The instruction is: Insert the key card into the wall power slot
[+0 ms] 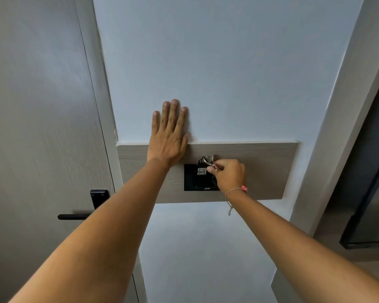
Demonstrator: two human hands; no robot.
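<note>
Head view: the left hand [167,136] lies flat with fingers spread on the wall, over the top edge of the wood panel [263,169]. The right hand [228,174] pinches the key ring [207,160] of the key card [201,171], which sits at the black power slot [190,182]. Best to press straight down, keeping the card square to the slot, until it seats

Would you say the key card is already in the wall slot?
Apparently in: the key card stands against the black wall slot, right hand pinching its keyring; depth unclear.
</note>
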